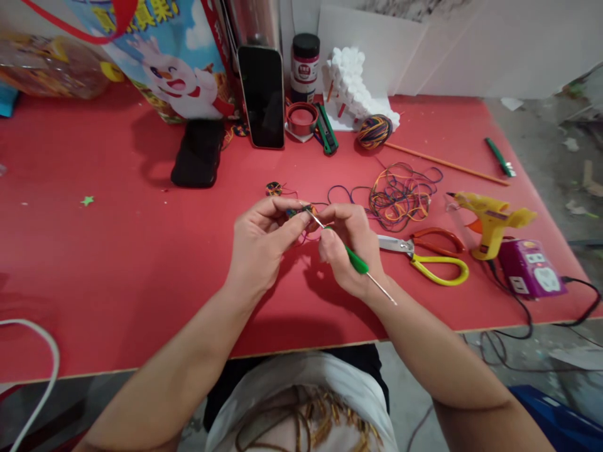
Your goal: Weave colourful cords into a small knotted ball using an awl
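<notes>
One small piece of multicolored yarn work (307, 209) is at the centre of the frame, above the red table (117, 251), its edge clamped in the left hand's (257, 245) grip, between thumb and fingers. The right hand's (351, 245) grip is closed around the green handle of a hook (357, 259), whose metal tip meets the yarn work. Loose yarn (400, 198) lies tangled right of centre, with scissors (400, 245) below it, beside the right hand, and a yarn ball (375, 131) above it. Farther right are a yellow glue gun (492, 220) and a purple box (532, 269). At the upper centre, one phone (262, 97) stands upright and another phone (198, 154) lies flat near a colorful bag (179, 69). White boards (452, 56) rise behind the table, and grey floor (551, 135) shows at the right edge.
</notes>
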Demonstrator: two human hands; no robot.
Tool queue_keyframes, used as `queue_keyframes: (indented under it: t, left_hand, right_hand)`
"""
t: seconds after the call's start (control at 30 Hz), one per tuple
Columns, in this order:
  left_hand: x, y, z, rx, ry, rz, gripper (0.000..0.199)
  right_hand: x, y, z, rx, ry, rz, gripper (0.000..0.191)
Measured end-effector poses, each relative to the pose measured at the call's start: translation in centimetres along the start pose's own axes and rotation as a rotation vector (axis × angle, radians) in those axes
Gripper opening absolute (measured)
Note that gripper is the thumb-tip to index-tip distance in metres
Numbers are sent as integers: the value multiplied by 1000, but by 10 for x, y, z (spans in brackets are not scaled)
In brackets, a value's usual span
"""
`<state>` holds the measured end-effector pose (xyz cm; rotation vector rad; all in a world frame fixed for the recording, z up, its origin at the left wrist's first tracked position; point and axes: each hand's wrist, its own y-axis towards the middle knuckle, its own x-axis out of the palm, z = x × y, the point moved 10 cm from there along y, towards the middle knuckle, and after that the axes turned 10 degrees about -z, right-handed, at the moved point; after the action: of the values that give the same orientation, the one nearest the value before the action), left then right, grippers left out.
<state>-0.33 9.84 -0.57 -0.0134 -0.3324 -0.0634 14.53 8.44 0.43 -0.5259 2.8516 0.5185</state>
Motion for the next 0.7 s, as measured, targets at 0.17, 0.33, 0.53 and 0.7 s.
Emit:
queue_keyframes:
  t: [0.17, 0.33, 0.53, 0.7]
  left_hand:
    - [-2, 2, -6, -39, -105, 31, 16]
    - [-5, 7, -8, -80, -137, 36, 18]
    - [-8, 11, -13, -145, -184, 42, 20]
    - [-2, 11, -20, -218, -266, -1, 19]
  right_hand:
    - [12, 8, 7, 63, 330, -19, 45]
    - [20, 12, 20, 255, 458, -78, 47]
    - [-11, 14, -1, 97, 64, 15, 19]
    - [-33, 11, -42, -148, -373, 159, 8]
